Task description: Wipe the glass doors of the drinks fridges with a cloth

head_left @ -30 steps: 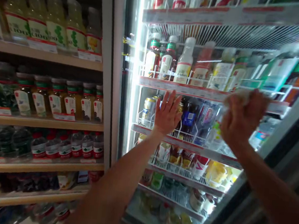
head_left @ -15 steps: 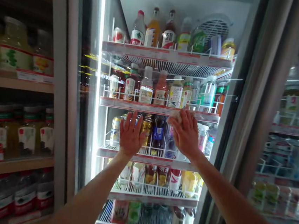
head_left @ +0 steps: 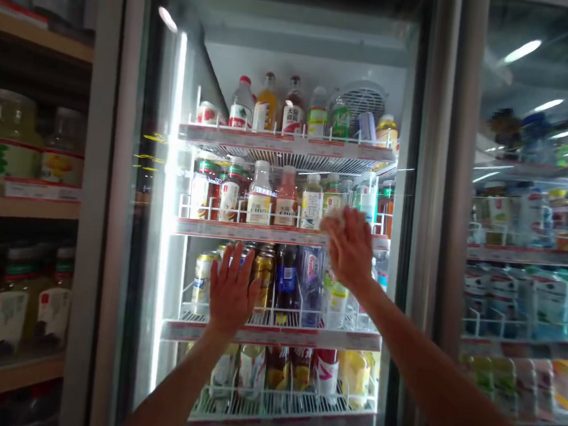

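Two bare hands reach up to a tall, smooth glass door (head_left: 299, 50) with reflections across it. The left hand (head_left: 232, 295) is raised flat, fingers spread apart and pointing up, apparently against the pane. The right hand (head_left: 349, 249), higher up, has a thin, pale, soft-looking cloth (head_left: 332, 219) at its fingertips, in front of the second visible shelf. Blur softens these fingers and the cloth's edges; whether the grip pinches the cloth or only presses it flat, I cannot tell.

Behind the glass, white wire racks (head_left: 272, 336) with flat front strips carry rounded plastic bottles (head_left: 260, 194) and shiny metal cans (head_left: 202, 279). The hands and forearms hide some of them, and the lowest row is cut off. A bright vertical light strip (head_left: 167, 215) runs down the left inside edge. At left, wooden shelves (head_left: 20, 209) of bottles leave the view; at right, a second glass-fronted cooler (head_left: 535, 257) is dim, its labels smeared and unreadable.
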`<state>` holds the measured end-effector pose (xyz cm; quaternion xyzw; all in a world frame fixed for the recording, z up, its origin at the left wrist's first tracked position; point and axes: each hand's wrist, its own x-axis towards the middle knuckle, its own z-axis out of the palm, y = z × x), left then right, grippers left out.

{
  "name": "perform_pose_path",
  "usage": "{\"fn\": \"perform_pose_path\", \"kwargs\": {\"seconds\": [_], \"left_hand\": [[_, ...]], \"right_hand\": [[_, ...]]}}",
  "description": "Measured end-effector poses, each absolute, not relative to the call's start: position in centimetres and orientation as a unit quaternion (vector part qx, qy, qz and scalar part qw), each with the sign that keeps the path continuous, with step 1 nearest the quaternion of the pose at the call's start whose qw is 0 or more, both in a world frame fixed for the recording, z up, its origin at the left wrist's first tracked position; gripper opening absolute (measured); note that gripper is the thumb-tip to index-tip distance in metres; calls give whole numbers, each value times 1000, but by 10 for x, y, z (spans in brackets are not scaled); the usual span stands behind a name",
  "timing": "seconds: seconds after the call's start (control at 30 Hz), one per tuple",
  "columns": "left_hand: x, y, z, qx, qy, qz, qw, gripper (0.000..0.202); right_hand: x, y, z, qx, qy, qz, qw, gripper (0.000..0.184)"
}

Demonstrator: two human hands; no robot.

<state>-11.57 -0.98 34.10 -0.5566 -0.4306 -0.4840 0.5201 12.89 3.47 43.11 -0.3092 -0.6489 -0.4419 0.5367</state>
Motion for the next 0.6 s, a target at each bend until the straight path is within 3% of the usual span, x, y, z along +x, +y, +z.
{"fn": "perform_pose_path", "kwargs": {"seconds": [0.13, 0.2, 0.33, 0.5, 0.6], "left_hand": [[-116, -9, 341, -554, -432, -483, 523, 60], [-117, -9, 341, -554, -431, -483, 523, 62], [-117, -9, 341, -554, -424, -486, 526, 63], [-117, -9, 341, -551, -437, -479, 525, 65], [-117, -8, 341, -547, -437, -471, 536, 66]], "right_hand": [[147, 44, 469, -400, -507, -378, 663, 45], [137, 41, 472, -379, -546, -390, 637, 46], [124, 36, 460, -292, -679, -444, 507, 44], [159, 53, 497, -396, -508, -363, 673, 45], [143, 50, 508, -377, -522, -367, 671, 46]]}}
